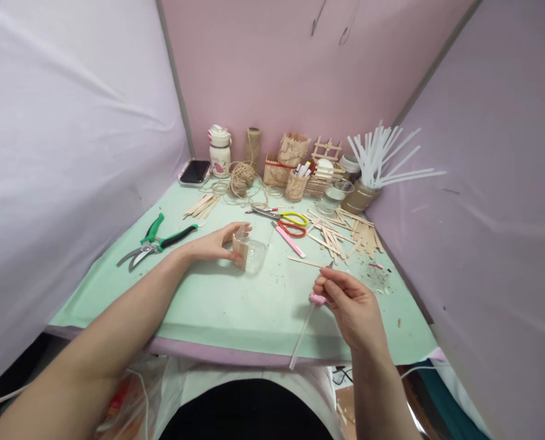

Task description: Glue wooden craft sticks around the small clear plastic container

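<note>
My left hand point(220, 243) grips a small clear plastic cup point(256, 255), tipped on its side with its base to the right. Short flat wooden sticks point(241, 253) line the cup's left side, between my thumb and fingers. My right hand point(352, 299) is closed around a pink glue gun point(317, 299), mostly hidden by the fingers. A translucent glue stick point(302, 339) juts from its back toward me, and a small dark tip shows beyond my fingers. Just past this hand, a single wooden stick point(305, 262) lies on the table.
Pruning shears point(151, 245) lie at left. Scissors point(286, 219) and a pink cutter point(291, 242) lie mid-table, beside scattered wooden sticks point(330, 235). Along the back stand a bottle point(220, 153), twine point(242, 179), stick-covered holders point(295, 185), a clear cup point(334, 197) and white glue sticks point(377, 153).
</note>
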The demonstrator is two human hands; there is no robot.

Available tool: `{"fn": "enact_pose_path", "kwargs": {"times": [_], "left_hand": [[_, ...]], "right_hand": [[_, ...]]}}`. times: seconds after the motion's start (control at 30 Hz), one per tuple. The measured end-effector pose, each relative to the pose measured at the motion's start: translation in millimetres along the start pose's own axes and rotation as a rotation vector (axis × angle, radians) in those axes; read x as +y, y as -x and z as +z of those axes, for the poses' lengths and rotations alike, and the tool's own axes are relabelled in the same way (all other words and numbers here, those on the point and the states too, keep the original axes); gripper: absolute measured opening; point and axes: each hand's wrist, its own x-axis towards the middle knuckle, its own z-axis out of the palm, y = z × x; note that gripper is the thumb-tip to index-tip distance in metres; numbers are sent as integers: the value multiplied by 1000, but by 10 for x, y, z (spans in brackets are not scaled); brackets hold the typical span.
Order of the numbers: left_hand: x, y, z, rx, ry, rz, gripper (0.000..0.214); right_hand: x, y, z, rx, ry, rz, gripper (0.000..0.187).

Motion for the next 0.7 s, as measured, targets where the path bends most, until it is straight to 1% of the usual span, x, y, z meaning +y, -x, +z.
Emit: {"fn": "enact_pose_path", "kwargs": {"times": [0.07,0.13,0.23,0.3,0.33,0.4,0.47,0.6,0.63,0.7], "left_hand": [[12,0,-12,-3,-1,-19,95],[22,-3,-32,-7,2,-41,97],[25,-7,-63,-28,29,-59,98],[20,-6,-77,-42,60,-59,97],[17,-3,-80,-45,72,-57,97],[14,5,-80,-41,78,-49,95],[18,12,-72,-23,66,-36,92],[38,4,-47,16,53,4,83],[43,-2,-44,19,60,3,81],[47,-12,-52,22,80,-13,79]], "right_hand": [[-45,50,-53,-52,109,-55,20],[-123,112,-113,-113,271,-111,19],[-277,223,-217,-261,517,-156,28],[-365,300,-302,-381,614,-162,37],[-394,337,-350,-413,642,-150,40],[-418,408,-450,-425,680,-111,44],[-404,483,-546,-409,716,-76,45],[-349,673,-689,-364,777,-31,40],[-348,718,-712,-380,789,-23,37],[-366,777,-745,-473,808,-8,29]]}}
